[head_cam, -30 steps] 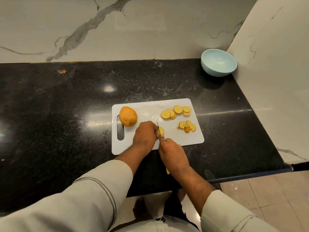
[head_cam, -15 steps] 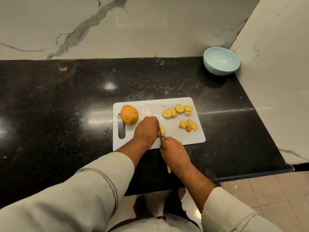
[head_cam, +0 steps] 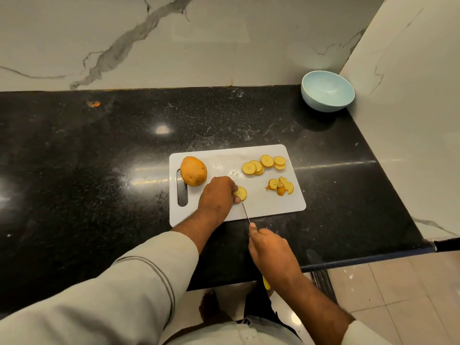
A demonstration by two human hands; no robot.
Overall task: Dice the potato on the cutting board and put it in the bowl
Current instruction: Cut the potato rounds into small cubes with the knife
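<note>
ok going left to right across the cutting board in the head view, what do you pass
handle slot → whole potato → left hand → potato piece it holds → row of round slices → bowl, off the board at the far right

Right hand [head_cam: 270, 247] has drawn back toward the lower middle of the frame: a second ago it sat tight against the left hand [head_cam: 217, 195] over the cutting board [head_cam: 261, 202], now it is off the board's near edge, over the counter [head_cam: 99, 170]. Knife [head_cam: 245, 212] blade now shows, a thin line running from the hand up to the potato slice [head_cam: 241, 193] (earlier mostly hidden). Yellow handle end pokes out below the grip.
</note>
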